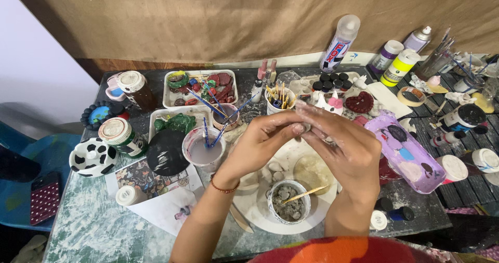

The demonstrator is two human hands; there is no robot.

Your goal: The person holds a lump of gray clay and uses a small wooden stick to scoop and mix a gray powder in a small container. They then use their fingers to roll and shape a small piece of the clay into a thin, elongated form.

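Two clay-dusted hands raised together above a white round plate point(260, 211): left hand point(260, 141) and right hand point(345, 148) meeting at the fingertips, both pinched on a small grey lump of clay point(305, 126), mostly hidden between the fingers, so shape not possible to tell. Directly below, on the plate, a small white cup of grey clay point(289, 201) with a wooden stick point(305, 194) leaning across its rim, and a few pale clay pieces point(275, 169) beside it. Very little open room around: just left of the left wrist a cup of cloudy water point(204, 149) holding blue brushes point(208, 133), near the right hand a lilac paint palette point(408, 154), behind the fingers a cup of small sticks and tools point(279, 99) and a tray of dark paint pots point(330, 81). Possible trouble, as judgement: a dropped lump landing flattened on the plate; a left elbow swinging outward tipping the water cup over the printed paper point(150, 182); a forearm lowering onto the stick and flipping it out. Free room mainly upward and toward the body, near front table edge point(104, 237)
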